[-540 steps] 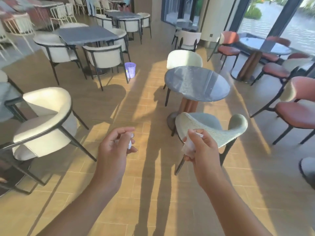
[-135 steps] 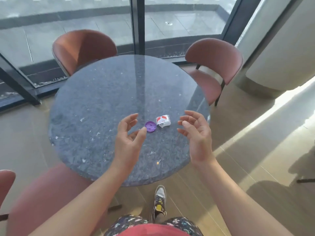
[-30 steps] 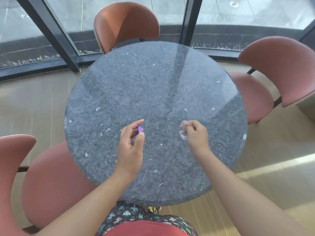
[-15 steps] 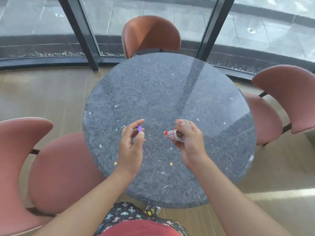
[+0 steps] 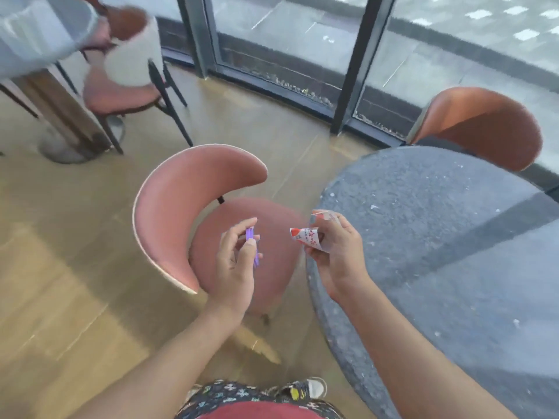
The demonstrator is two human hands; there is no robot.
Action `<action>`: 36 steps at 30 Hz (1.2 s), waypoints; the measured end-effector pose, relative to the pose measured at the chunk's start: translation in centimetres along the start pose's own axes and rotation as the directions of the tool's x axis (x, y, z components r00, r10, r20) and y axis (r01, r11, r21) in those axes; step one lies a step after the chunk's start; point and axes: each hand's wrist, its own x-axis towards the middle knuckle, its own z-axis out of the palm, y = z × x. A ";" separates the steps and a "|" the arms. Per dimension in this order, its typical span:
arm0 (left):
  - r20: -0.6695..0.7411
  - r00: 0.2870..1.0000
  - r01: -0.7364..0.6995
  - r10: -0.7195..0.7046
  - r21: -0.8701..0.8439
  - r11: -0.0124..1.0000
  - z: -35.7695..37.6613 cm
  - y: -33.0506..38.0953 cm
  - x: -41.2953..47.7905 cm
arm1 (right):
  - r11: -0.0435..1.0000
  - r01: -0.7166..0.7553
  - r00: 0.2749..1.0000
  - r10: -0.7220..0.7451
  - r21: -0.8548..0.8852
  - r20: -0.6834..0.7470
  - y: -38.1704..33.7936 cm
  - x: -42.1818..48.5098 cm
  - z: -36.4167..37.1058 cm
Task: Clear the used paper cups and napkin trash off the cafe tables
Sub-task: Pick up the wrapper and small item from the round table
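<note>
Your left hand (image 5: 234, 264) pinches a small purple lid (image 5: 251, 238) by its edge between thumb and fingers, up in the air over the seat of the pink chair (image 5: 178, 207). Your right hand (image 5: 337, 255) grips a squashed white and red paper cup (image 5: 308, 237), held just at the left edge of the round grey counter (image 5: 438, 231). Both things are off the counter and in your hands.

We stand in a cafe: round stone table (image 5: 438, 237), cushioned pink chairs (image 5: 193, 213), floor-to-ceiling glass walls (image 5: 287, 34), wood-look floor (image 5: 60, 267).
</note>
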 end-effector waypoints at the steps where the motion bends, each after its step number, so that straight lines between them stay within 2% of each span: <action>1: -0.051 0.999 0.000 0.000 -0.008 1.000 -2.7 0.0 0.0 | 1.000 -0.009 0.999 0.010 -0.024 0.037 1.0 -0.2 2.6; 7: -0.351 0.936 0.009 -0.037 -0.081 0.997 -20.4 0.0 -1.0 | 0.986 -0.047 0.972 0.083 -0.160 0.220 8.6 -3.3 19.3; 9: -0.387 0.921 0.016 -0.052 -0.096 0.995 -23.4 0.5 -1.2 | 0.985 -0.065 0.964 0.103 -0.159 0.244 9.8 -3.5 22.4; 14: -0.607 0.791 0.001 -0.084 -0.136 0.991 -37.1 0.7 -3.7 | 0.960 -0.115 0.886 0.215 -0.255 0.412 16.8 -7.1 35.9; 19: -0.783 0.618 -0.040 -0.075 -0.127 0.991 -46.1 1.0 -5.3 | 0.921 -0.131 0.785 0.322 -0.366 0.529 22.2 -10.0 45.2; 27: -0.920 0.377 -0.021 -0.105 -0.122 0.992 -57.5 0.1 -3.8 | 0.854 -0.131 0.607 0.471 -0.504 0.640 30.5 -11.1 60.1; 33: -0.969 0.208 -0.023 -0.135 -0.142 0.990 -68.0 1.3 2.6 | 0.805 -0.110 0.477 0.557 -0.583 0.680 35.4 -9.1 73.8; 36: -0.980 0.122 -0.016 -0.158 -0.161 0.987 -72.7 2.3 6.2 | 0.772 -0.081 0.433 0.597 -0.630 0.676 36.8 -8.0 80.6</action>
